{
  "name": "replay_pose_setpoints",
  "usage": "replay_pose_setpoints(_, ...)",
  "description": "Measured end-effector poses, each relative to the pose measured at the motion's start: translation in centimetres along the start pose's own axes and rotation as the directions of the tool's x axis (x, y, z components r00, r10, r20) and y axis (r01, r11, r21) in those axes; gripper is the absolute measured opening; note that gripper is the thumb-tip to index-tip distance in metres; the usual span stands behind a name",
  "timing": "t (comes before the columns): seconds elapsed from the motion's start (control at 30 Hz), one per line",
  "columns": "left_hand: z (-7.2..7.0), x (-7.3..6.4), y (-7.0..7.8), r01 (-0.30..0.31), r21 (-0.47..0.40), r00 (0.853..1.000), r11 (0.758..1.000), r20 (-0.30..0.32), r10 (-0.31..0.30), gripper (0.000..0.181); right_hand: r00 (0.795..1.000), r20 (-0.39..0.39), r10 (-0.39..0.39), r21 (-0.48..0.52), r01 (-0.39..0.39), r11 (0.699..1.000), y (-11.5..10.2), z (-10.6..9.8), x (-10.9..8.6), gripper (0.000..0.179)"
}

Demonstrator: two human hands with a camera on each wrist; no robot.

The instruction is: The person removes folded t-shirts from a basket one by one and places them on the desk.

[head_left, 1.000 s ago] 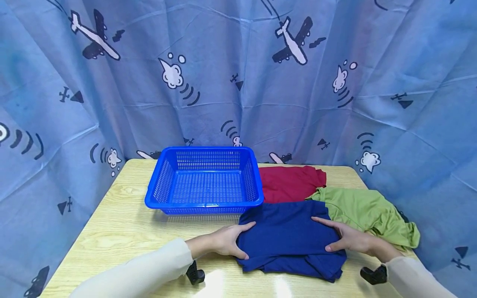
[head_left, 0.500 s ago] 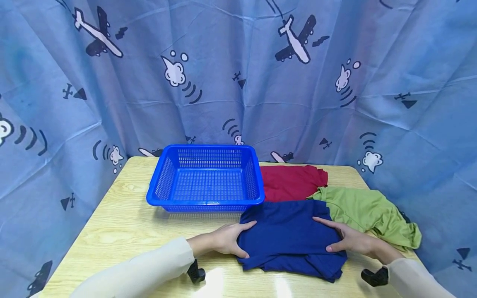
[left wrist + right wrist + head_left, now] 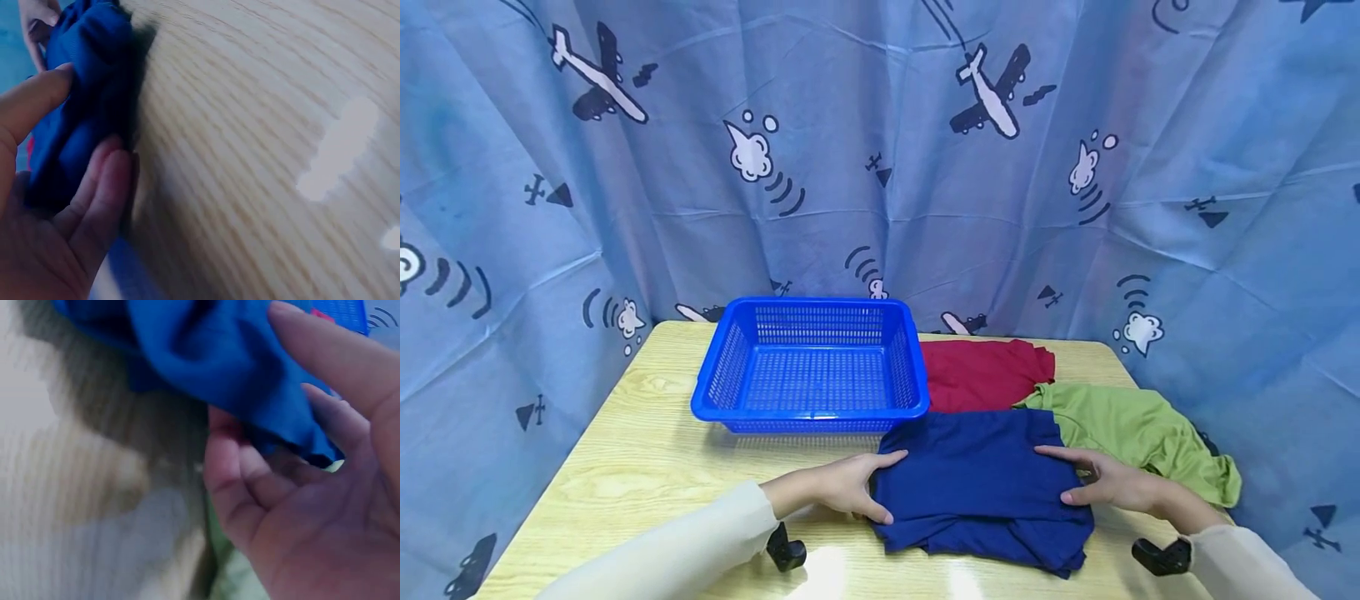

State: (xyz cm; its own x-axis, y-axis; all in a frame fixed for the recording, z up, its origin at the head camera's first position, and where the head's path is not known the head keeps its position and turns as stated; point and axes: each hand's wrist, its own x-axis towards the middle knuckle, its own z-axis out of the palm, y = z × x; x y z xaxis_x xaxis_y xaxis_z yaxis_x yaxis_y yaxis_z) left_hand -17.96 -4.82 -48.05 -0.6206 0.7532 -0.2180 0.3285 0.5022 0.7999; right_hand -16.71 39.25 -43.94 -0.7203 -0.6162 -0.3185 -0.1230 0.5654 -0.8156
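A folded navy blue garment [image 3: 973, 471] lies on the table, right of centre in the head view. My left hand [image 3: 850, 485] holds its left edge, thumb on top; in the left wrist view the other fingers [image 3: 106, 187] tuck against the low side of the cloth [image 3: 87, 56]. At the opposite edge is my right hand [image 3: 1108, 482]. Its thumb lies over the cloth, and in the right wrist view its fingers [image 3: 228, 465] curl beneath the hanging fabric [image 3: 206, 350]. Fingertips under the cloth are hidden.
A blue plastic basket [image 3: 812, 415] with nothing in it stands behind and left of the garment. A red garment [image 3: 985, 375] lies behind it, and a crumpled green one [image 3: 1138, 433] to the right. A blue printed curtain [image 3: 820, 150] hangs beyond the table [image 3: 617, 467].
Both hands have shifted slightly outward, away from each other, along the navy garment's edges. The garment stays almost where it was. The head view has tilted a little.
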Motion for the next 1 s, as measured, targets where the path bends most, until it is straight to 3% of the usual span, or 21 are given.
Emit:
replay_pose_setpoints(0.13,-0.7,-0.8,-0.1,-0.002,-0.129,1.0,0.992,0.022,0.005,0.091,0.994,-0.069,0.084,-0.021,-0.086,0.996,-0.8,-0.3,-0.6,0.059)
replay_pose_setpoints(0.3,-1.7,-1.8,-0.1,-0.04,-0.157,0.999,0.987,-0.015,0.038,0.077,0.984,-0.15,0.099,-0.08,-0.112,0.991,-1.4,-0.7,-1.0,0.053)
replay_pose_setpoints(0.47,-2.5,-2.7,0.0,-0.073,-0.141,0.997,0.987,-0.036,0.068,0.063,0.974,-0.228,0.001,-0.167,-0.04,0.985,-2.3,-0.8,-1.5,0.046)
replay_pose_setpoints(0.7,-3.6,-4.0,-0.7,-0.103,-0.084,0.992,0.991,-0.083,0.096,0.049,0.918,-0.362,-0.164,-0.294,0.054,0.954,-3.2,0.1,-1.4,0.04)
replay_pose_setpoints(0.83,-4.3,-4.9,-1.0,-0.101,-0.062,0.989,0.993,-0.116,0.093,0.047,0.89,-0.408,-0.203,-0.337,0.06,0.94,-4.0,0.5,-0.9,0.038)
replay_pose_setpoints(1.0,-5.4,-6.5,-0.6,-0.082,-0.043,0.987,0.996,-0.14,0.075,0.046,0.891,-0.415,-0.184,-0.339,0.037,0.94,-5.5,0.9,-0.3,0.039)
